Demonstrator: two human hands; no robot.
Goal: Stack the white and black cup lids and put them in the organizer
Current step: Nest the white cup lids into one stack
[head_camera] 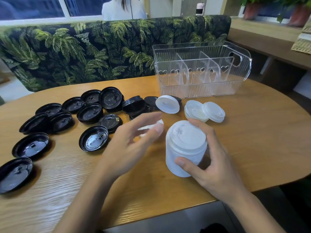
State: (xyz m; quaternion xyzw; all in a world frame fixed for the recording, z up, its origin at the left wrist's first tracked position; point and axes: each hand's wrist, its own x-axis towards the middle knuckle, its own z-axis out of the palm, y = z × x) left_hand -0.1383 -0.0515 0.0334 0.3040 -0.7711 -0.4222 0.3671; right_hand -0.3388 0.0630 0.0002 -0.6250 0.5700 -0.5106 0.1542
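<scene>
- Our right grip (217, 167) curls thumb and fingers round a tall stack of white plastic cup lids (186, 147).
- Our left grip (127, 148), blurred, spreads loose beside it.
- Round black plastic lids (90, 113) lie scattered across the wooden table (252, 140), left of the clear ribbed plastic organizer (168, 83).

On the left side I count about fourteen black lids (93, 140); some overlap, so the exact number is not sure. Of white lids there is one tall stack (186, 147), one short stack (195, 112) and three single white lids (167, 104). At far right stands one clear organizer (202, 71).
</scene>
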